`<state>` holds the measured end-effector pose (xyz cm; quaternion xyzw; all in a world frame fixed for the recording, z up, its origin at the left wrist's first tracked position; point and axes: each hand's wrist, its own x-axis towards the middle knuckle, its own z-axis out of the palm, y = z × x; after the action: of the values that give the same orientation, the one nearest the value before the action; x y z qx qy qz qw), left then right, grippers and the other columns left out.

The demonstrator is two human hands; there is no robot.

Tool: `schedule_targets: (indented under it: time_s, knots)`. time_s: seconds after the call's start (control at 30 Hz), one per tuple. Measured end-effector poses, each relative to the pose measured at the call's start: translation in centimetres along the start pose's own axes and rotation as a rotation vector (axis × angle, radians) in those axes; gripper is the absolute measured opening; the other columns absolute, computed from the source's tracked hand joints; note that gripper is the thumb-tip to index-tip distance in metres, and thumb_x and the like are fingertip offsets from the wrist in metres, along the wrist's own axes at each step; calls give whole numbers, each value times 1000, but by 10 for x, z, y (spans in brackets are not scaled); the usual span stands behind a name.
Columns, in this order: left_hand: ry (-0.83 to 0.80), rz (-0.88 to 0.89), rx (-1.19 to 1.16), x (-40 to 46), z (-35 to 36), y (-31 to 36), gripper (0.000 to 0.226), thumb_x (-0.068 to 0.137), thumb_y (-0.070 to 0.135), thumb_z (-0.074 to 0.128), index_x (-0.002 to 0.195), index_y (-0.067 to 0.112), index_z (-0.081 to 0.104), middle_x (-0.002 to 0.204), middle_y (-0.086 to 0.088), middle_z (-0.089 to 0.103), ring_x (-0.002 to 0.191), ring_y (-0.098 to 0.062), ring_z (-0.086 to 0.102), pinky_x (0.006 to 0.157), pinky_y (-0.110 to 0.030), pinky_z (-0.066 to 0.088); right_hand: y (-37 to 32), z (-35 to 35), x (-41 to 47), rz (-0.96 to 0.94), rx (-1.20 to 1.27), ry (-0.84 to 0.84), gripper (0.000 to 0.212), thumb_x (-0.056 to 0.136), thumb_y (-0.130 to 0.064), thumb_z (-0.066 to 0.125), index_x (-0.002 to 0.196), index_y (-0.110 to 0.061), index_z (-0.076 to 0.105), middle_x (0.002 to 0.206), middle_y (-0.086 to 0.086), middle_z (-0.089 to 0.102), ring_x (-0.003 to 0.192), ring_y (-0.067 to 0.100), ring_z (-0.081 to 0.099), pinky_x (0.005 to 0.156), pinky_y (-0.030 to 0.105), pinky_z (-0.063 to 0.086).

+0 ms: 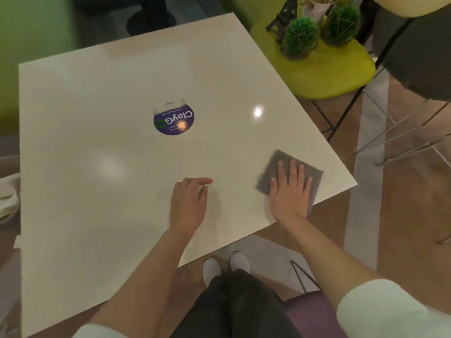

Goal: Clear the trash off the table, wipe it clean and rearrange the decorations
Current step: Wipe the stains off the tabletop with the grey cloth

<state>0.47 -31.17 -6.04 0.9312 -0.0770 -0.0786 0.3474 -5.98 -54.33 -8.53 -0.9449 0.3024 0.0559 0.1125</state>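
Observation:
A glossy white square table (97, 191) fills the view. My right hand (290, 189) lies flat with straight fingers on a grey wiping cloth (275, 164) near the table's right corner. My left hand (189, 203) rests on the bare tabletop nearby, fingers loosely curled and holding nothing. A round purple sticker (174, 121) with a peeling top edge sits at the table's middle. The decorations stand off the table on a lime-green chair seat (329, 74) at the upper right: two round green plant balls (300, 37), a small dark Eiffel tower figure (284, 14) and a pale pot (319, 8).
White paper trash (7, 198) shows at the left edge beside the table. Metal chair legs (400, 142) stand to the right, and a purple seat (314, 311) is beside my legs. A dark table base (151, 18) stands beyond the far edge.

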Motion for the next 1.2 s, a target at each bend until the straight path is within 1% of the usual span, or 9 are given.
schedule_targets:
  time_s: [0.17,0.3,0.47,0.63,0.7,0.87,1.0,1.07,1.2]
  knots:
    - [66,-46,19,-1,-2,-1,25,98,22,48,111,32,66,113,10,61,107,-14,46,93,-30,39,-100,33,-70,-522,6,-105,58,100,-41,18,155,-23,18,164,6,9,151,26,-1,119,49,0]
    - [137,-92,43,-6,-12,-7,22,98,27,50,110,33,67,112,12,63,107,-15,50,92,-33,38,-100,31,-72,-875,1,-190,54,103,-43,22,155,-26,21,164,0,9,151,19,-6,121,45,-1]
    - [240,-221,75,-29,-37,-29,23,99,24,49,113,34,65,113,11,62,110,-17,49,90,-34,36,-36,10,-1,-595,-61,-88,58,98,-51,2,154,-39,5,163,-9,-5,151,16,-7,121,40,-7]
    - [281,-320,82,-60,-56,-48,26,100,25,46,118,33,63,120,11,60,116,-15,45,94,-33,37,-52,8,17,-374,-81,-76,56,103,-44,11,157,-29,7,165,1,-2,151,22,-5,121,47,-6]
    - [293,-354,70,-73,-61,-58,26,100,25,47,120,33,61,123,11,59,118,-14,44,95,-32,38,-86,17,-11,-445,-83,-88,58,102,-43,7,157,-27,5,164,3,-5,151,23,-8,120,45,-12]
    - [310,-370,182,-96,-81,-84,31,99,26,49,129,30,57,136,8,53,127,-16,40,102,-35,38,-170,48,-113,-889,-98,-246,58,101,-44,9,156,-28,0,162,1,-13,149,23,-17,118,46,-15]
    - [325,-445,212,-109,-105,-109,36,99,32,48,135,29,51,145,6,45,134,-17,33,106,-38,33,-184,50,-129,-1180,-106,-317,57,100,-50,11,156,-35,10,164,-6,-3,150,17,-13,118,42,-14]
    - [322,-492,226,-114,-117,-127,40,99,34,49,138,28,48,148,5,40,137,-18,29,108,-38,30,-176,46,-104,-1108,-103,-267,56,99,-51,12,154,-40,15,162,-10,1,151,16,-5,119,39,-12]
    - [297,-545,231,-127,-143,-162,43,98,36,50,140,26,47,151,2,35,138,-21,26,110,-41,28,-159,39,-53,-705,-89,-109,61,96,-52,12,154,-35,23,163,-4,12,151,21,7,120,44,-1]
